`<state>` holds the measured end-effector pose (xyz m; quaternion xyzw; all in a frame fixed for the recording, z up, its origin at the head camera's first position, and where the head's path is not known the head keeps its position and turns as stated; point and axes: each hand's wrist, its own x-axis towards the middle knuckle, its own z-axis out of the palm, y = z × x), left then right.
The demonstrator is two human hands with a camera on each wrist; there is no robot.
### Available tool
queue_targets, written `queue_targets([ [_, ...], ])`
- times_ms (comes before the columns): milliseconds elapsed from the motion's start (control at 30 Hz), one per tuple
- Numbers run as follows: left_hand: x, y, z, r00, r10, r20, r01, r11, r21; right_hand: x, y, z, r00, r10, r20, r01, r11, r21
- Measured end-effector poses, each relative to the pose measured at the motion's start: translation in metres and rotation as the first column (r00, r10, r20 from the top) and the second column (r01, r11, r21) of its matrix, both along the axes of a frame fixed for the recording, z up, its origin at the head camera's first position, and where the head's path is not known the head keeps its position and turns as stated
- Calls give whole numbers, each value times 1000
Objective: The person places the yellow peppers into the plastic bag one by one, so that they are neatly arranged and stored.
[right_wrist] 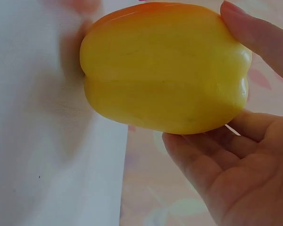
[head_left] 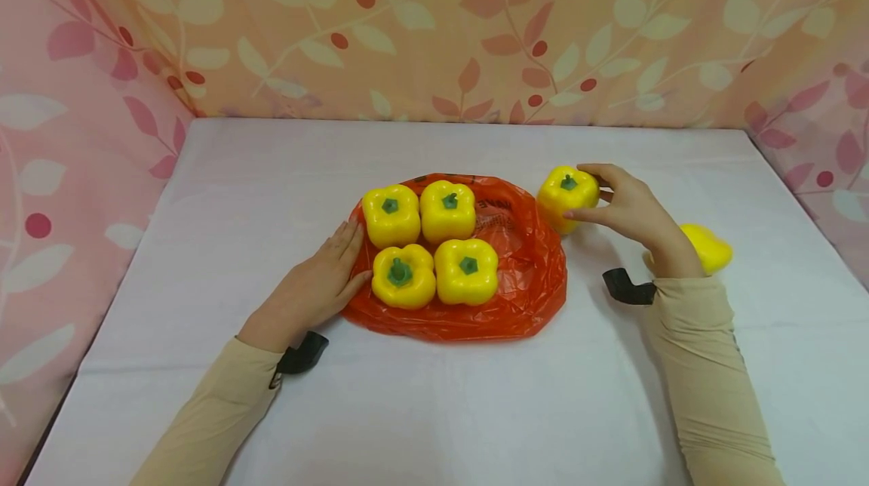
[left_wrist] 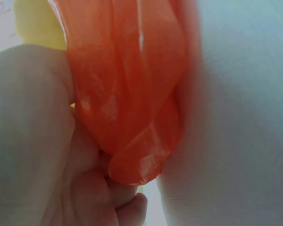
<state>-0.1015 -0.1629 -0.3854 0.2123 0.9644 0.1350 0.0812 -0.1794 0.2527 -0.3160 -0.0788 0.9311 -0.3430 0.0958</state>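
Note:
My right hand grips a yellow bell pepper with a green stem, thumb on the near side and fingers behind. In the right wrist view that bell pepper is tilted on its side between thumb and fingers. It overlaps the right edge of a red plastic bag in the head view. Several more yellow bell peppers stand stem-up on the bag's left part, in two rows. My left hand rests along the bag's left edge, fingers extended; up close, the red plastic bulges beside the thumb and fingers.
Partly behind my right wrist lies another yellow bell pepper. A white cloth covers the table. Leaf-patterned curtains stand along the back and both sides. A black wrist mount juts inward from the right sleeve.

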Motion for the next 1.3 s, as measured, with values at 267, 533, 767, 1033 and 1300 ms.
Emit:
queue_targets([
  [267, 0, 0, 1, 1000, 0, -6, 0, 1000, 4, 1, 1, 0, 1000, -19, -11, 19, 999, -32],
  [533, 0, 1, 1, 1000, 0, 3, 0, 1000, 5, 3, 1, 4, 998, -44, -37, 41, 996, -74],
  [767, 0, 1, 1, 1000, 3, 7, -2, 1000, -1, 7, -2, 10, 996, -39, -81, 31, 995, -95],
  [1033, 0, 1, 1, 1000, 4, 21, -4, 1000, 1, 18, -6, 19, 986, -46, -162, 27, 993, -119],
  [1300, 0, 0, 1, 1000, -4, 15, 4, 1000, 1, 26, -10, 24, 953, 12, -303, -97, 959, -267],
])
